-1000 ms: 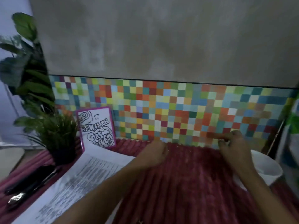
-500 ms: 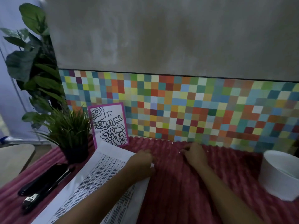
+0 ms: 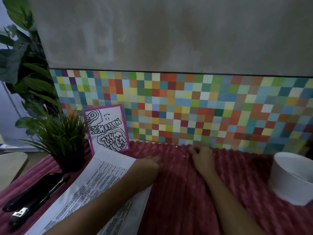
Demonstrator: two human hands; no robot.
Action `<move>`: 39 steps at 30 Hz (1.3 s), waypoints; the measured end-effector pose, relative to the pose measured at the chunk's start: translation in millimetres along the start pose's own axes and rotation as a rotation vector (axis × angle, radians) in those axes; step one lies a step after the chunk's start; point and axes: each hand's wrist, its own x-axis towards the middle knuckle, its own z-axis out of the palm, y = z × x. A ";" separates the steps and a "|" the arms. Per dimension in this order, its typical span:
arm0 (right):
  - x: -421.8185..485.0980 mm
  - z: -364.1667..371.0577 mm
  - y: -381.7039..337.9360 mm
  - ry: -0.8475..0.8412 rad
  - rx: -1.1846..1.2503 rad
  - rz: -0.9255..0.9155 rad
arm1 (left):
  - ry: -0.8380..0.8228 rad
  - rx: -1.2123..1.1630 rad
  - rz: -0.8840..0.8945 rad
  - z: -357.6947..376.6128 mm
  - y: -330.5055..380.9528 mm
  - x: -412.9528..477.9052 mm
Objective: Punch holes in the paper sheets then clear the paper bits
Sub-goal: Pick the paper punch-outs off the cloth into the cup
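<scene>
At the left of the red cloth, a black punch is lying beside printed sheets, their text too small to read. The left hand is resting curled at their edge. The right hand is curling over white bits. Whether either is grasping anything, I cannot tell.

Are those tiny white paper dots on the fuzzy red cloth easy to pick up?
Probably fiddly: the paper dots are tiny specks sitting among the ridges of the ribbed red cloth, so they likely cling rather than slide. They look thin and very light, so a puff of breath might scatter them.
</scene>
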 end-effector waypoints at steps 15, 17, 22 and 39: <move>-2.9 11.5 -6.7 -0.165 -0.335 -0.073 | 0.095 -0.460 -0.433 -5.2 -48.7 22.3; -2.6 11.1 -5.5 -0.140 -0.288 -0.047 | 0.088 -0.446 -0.464 -2.8 -53.3 25.6; 5.7 11.0 5.4 -0.023 -0.014 0.075 | 0.005 -0.424 -0.532 10.2 -58.7 26.9; 27.4 49.0 -17.3 -0.087 -0.060 0.008 | 0.013 -0.230 -0.510 14.8 -59.3 34.0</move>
